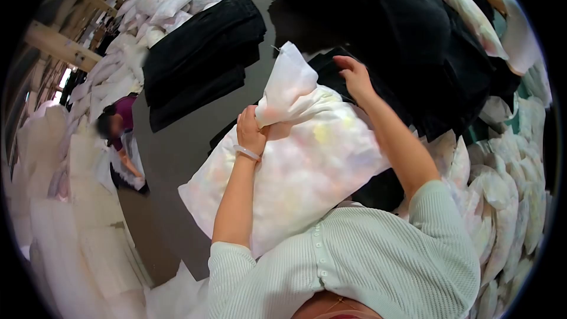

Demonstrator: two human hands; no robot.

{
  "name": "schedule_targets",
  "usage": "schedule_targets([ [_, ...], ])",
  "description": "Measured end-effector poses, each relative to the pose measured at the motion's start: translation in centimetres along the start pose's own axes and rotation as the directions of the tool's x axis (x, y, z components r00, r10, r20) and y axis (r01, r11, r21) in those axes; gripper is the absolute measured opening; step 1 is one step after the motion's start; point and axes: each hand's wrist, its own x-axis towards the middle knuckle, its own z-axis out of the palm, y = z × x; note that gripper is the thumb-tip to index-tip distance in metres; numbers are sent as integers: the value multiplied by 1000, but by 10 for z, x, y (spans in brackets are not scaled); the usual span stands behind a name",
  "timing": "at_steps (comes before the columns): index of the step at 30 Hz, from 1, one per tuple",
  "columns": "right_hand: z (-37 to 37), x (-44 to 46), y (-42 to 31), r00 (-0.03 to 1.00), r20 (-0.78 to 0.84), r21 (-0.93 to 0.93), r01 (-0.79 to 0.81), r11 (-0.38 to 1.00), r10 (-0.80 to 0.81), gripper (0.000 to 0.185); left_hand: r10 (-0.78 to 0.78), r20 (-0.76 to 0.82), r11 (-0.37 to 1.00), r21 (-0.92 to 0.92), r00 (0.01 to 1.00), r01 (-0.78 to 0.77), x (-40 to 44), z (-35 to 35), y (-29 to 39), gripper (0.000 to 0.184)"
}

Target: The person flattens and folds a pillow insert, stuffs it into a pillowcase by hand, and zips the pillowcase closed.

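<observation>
A stuffed white sack (307,171), with pale pink, yellow and blue patches showing through its cloth, leans against my body. My left hand (253,130) is closed around its gathered neck, below the loose white top that sticks up. A bracelet circles that wrist. My right hand (355,78) is in the air to the right of the sack's top, fingers loosely apart and nothing seen in them. Behind it lies dark folded cloth (331,74), partly hidden by the sack and my hand.
Stacked black cloth (201,53) lies on the grey table (171,183), and a larger black heap (407,29) rises at the right. Filled white sacks (502,183) crowd the right side; more sacks (171,0) pile up far left. Another person (123,118) bends at the table's left edge.
</observation>
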Motion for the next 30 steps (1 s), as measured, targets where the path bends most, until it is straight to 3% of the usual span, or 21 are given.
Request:
schedule_targets([
  [1,4,11,-3,924,221,104,-340,935,312,31,-11,-15,1000,11,1000,11,-4,-5,1,38],
  [2,16,7,0,798,492,-154,-314,937,349,34,-25,-41,1000,-18,999,24,-7,-8,4,43],
  [3,28,2,-1,600,717,-344,-137,929,354,43,-35,-73,998,-49,997,31,-8,-10,7,48],
  [4,46,-10,0,434,843,-321,-66,945,317,43,-29,-118,1000,6,993,30,-7,-12,14,54],
  [5,61,-27,5,369,890,-222,-162,962,267,44,-37,-136,999,15,990,39,-15,-18,21,54],
  [6,73,-39,8,344,913,-108,-317,942,220,45,-28,-212,967,242,977,80,-22,-28,34,52],
  [7,83,-49,9,341,923,5,-475,880,178,46,-8,-284,882,450,959,140,-29,-33,42,50],
  [9,95,-63,12,365,923,180,-684,707,119,48,-98,-217,897,403,971,181,-52,-27,34,40],
  [11,106,-76,15,375,924,274,-789,550,78,49,-51,-1,987,152,999,50,-79,-7,22,32],
  [12,110,-82,15,381,923,307,-818,486,59,50,-69,0,985,162,998,68,-86,-11,25,32],
  [15,124,-99,16,384,923,358,-874,330,16,53,-148,46,988,50,988,145,-93,-20,33,33],
  [17,132,-111,19,382,924,371,-897,242,-2,55,1,-51,980,199,999,9,-99,-35,36,45],
  [19,138,-123,21,381,924,379,-910,166,-16,56,-72,-92,934,343,993,100,-98,-62,44,57],
  [20,139,-128,22,384,923,384,-913,135,-27,57,-171,-57,950,254,984,180,-108,-70,34,69],
  [23,139,-142,19,401,915,404,-913,60,-47,60,-235,-23,931,283,972,231,-136,-69,12,75],
  [28,134,-142,14,428,902,428,-904,-14,-66,64,-312,100,935,206,945,287,-138,-69,34,74],
  [30,126,-140,12,433,900,433,-901,-9,-60,66,-371,208,875,404,905,265,-133,-62,42,71],
])
